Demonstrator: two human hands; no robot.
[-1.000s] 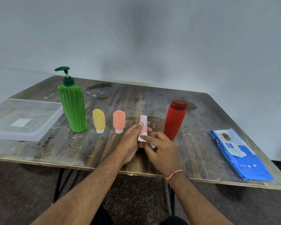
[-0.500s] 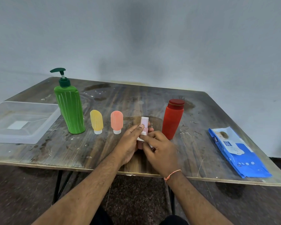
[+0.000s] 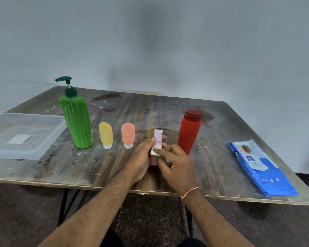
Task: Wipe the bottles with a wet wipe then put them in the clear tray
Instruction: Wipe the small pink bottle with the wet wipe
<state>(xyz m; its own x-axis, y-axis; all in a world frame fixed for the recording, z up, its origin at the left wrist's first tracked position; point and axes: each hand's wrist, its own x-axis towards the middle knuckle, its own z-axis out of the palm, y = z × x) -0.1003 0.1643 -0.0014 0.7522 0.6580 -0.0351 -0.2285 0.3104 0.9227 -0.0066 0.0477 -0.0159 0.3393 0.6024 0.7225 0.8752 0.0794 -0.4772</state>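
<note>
A small pink bottle (image 3: 157, 138) stands upright near the table's front middle, held by my left hand (image 3: 141, 157) wrapped around its left side. My right hand (image 3: 177, 163) presses a folded white wet wipe (image 3: 155, 150) against the bottle's front. Left of them stand a salmon squeeze bottle (image 3: 128, 133), a yellow squeeze bottle (image 3: 106, 133) and a tall green pump bottle (image 3: 77, 120). A red bottle (image 3: 189, 131) stands just right of my hands. The clear tray (image 3: 48, 139) lies at the left edge with nothing in it.
A blue pack of wet wipes (image 3: 260, 168) lies flat at the table's right front. The wooden table (image 3: 96, 163) has a stained top and a near edge just under my wrists. A grey wall rises behind it.
My right hand has slid the wipe slightly along the pink bottle. The left hand keeps its hold. The view has shifted a little.
</note>
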